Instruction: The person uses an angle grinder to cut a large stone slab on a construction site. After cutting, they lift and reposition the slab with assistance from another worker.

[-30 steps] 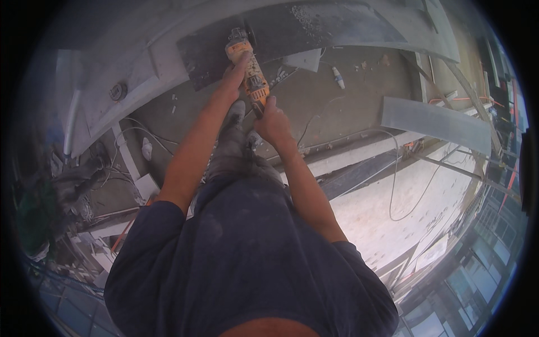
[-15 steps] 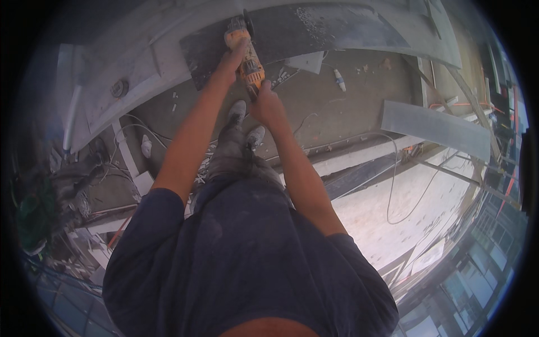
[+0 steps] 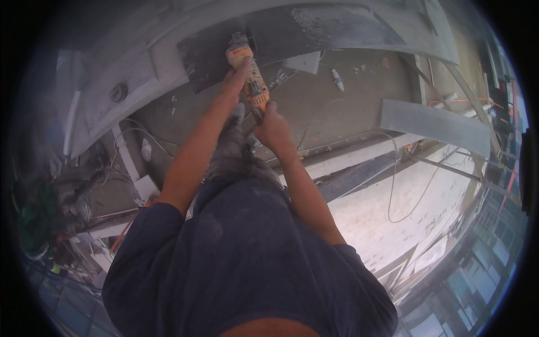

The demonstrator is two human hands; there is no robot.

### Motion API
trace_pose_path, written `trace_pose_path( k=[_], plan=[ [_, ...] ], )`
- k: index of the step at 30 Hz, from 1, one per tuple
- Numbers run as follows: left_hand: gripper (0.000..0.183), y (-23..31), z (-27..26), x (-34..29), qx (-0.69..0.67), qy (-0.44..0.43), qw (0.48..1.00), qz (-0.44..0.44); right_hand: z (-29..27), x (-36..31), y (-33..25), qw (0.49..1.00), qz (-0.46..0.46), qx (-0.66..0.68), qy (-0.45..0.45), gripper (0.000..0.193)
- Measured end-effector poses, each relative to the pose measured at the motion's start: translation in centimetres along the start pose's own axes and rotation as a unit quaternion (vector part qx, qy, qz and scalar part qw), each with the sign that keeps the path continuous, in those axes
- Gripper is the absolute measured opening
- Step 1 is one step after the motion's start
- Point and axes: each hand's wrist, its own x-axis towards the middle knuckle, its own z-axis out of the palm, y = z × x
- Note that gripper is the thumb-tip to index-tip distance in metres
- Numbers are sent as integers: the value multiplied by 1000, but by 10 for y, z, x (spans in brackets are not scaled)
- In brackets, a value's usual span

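Both my hands grip an orange angle grinder (image 3: 256, 85), its head pointing away from me. My left hand (image 3: 238, 80) wraps round the body just behind the grinder's head. My right hand (image 3: 273, 129) closes on the rear end, nearer to me. The cutting disc (image 3: 251, 40), seen edge-on, meets or hovers just over a dark slab (image 3: 348, 28); its exact contact is hard to tell. Pale dust and chips lie on the slab, which rests along the far pale work surface (image 3: 135, 100).
A round tape-measure-like object (image 3: 118, 93) lies on the surface at left, near a white tube (image 3: 72, 123). At right lean a grey panel (image 3: 435, 126) and wooden struts (image 3: 469, 92). Loose cables (image 3: 388, 191) cross the area. A blurred figure in green (image 3: 38, 216) is at far left.
The grinder and both hands have come toward me, with the disc drawn back across the dark slab. My grip looks the same.
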Motion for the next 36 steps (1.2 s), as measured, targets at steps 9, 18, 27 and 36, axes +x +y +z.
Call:
trace_pose_path(
  k=[9, 18, 27, 36],
  plan=[
    [102, 12, -12, 48, 22, 22, 999, 21, 2, 38, -15, 1000, -3, -1, -9, 48],
    [98, 13, -14, 39, -9, -11, 1000, 22, 8, 41, -10, 1000, -13, 12, -2, 51],
    [98, -2, 4, -9, 60, 29, 998, -13, 4, -6, 7, 1000, -3, 4, 4, 48],
    [101, -2, -15, 39, 39, 1, 999, 26, 2, 24, -10, 1000, 15, 3, -21, 50]
  ],
)
